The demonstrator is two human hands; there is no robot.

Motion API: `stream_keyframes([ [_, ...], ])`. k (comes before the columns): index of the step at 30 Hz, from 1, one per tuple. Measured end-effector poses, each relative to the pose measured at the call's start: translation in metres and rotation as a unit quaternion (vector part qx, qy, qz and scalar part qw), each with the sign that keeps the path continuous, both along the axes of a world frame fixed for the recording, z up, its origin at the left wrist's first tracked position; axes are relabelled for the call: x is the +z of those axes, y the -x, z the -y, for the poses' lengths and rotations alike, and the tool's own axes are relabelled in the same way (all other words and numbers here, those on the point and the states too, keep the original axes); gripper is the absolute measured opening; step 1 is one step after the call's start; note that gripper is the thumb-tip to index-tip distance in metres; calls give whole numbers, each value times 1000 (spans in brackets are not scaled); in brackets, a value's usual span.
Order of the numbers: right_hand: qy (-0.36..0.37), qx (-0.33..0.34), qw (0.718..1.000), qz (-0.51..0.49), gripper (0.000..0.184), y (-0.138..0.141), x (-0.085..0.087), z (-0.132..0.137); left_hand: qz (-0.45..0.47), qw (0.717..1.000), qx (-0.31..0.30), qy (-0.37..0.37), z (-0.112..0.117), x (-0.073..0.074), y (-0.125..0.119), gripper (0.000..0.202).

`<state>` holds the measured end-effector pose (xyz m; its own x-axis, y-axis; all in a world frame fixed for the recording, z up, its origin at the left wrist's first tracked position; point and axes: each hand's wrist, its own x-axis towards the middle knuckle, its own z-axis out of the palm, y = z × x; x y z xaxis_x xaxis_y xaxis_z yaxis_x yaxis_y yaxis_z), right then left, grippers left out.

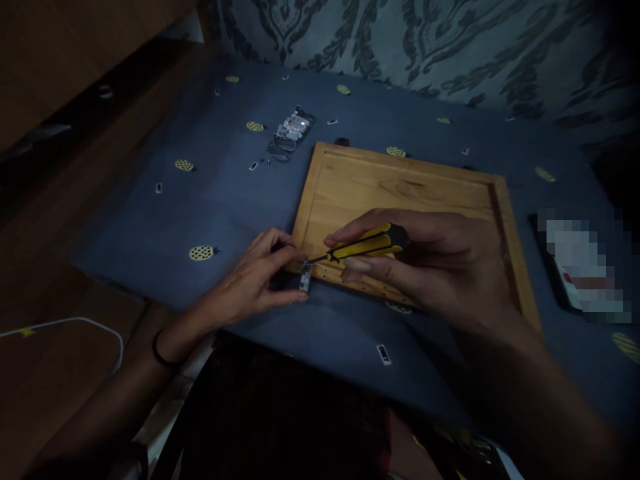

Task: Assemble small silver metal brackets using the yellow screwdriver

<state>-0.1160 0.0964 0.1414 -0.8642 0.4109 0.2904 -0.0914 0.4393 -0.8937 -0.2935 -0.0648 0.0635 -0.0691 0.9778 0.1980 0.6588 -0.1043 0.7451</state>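
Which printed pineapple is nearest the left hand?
The whole pineapple on the blue cloth just left of the left hand; the others lie farther back or well to the right.

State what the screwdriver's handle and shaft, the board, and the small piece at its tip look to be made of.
Handle: probably plastic, perhaps rubbery; moulded yellow with black sections.
Shaft: likely metal, being so thin and straight.
Board: wood, possibly varnished; grain and dark streaks show.
Small piece: greyish, metal or plastic; too small and dim to tell.

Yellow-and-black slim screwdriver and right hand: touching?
Touching. The head view shows the right hand pinching the yellow-and-black screwdriver by its handle.
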Motion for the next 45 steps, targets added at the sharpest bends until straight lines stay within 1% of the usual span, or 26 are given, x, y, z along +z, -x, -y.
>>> stream_keyframes([
  [5,-48,-20,998,-28,18,3,-5,3,-9,1000,4,9,0,2,0,45],
  [10,-74,-22,996,-52,16,3,-10,8,-8,1000,4,9,0,2,0,42],
  [14,-96,-43,993,-51,18,3,-10,9,-13,1000,4,0,-1,1,0,43],
  [16,-110,-44,992,-50,19,4,-12,10,-13,1000,5,-1,-1,0,0,43],
  [18,-131,-58,987,-66,18,4,-14,11,-14,1000,4,4,-1,0,0,42],
  [19,-144,-80,982,-88,16,4,-16,11,-14,1000,4,4,-1,0,0,41],
  [21,-153,-149,964,-161,11,4,-18,13,-11,1000,2,3,0,0,0,42],
  [23,-138,-213,940,-226,8,4,-17,15,-8,1000,0,4,0,1,0,43],
  [24,-123,-233,935,-238,8,5,-17,15,-8,1000,-1,2,0,1,0,43],
  [26,-111,-227,936,-246,8,6,-16,15,-11,1000,-3,-2,0,2,1,42],
  [30,-105,-185,955,-205,11,10,-21,13,-8,1000,-6,1,0,2,2,44],
  [32,-103,-178,962,-182,11,10,-24,13,-8,1000,-5,0,0,1,1,44],
  [36,-89,-162,969,-165,12,10,-27,14,-11,1000,-1,-4,1,0,1,44],
  [43,-72,-177,973,-128,11,7,-27,18,-13,1000,-6,3,1,2,1,44],
  [45,-72,-169,975,-127,10,8,-28,17,-10,1000,-3,1,1,2,1,44],
])
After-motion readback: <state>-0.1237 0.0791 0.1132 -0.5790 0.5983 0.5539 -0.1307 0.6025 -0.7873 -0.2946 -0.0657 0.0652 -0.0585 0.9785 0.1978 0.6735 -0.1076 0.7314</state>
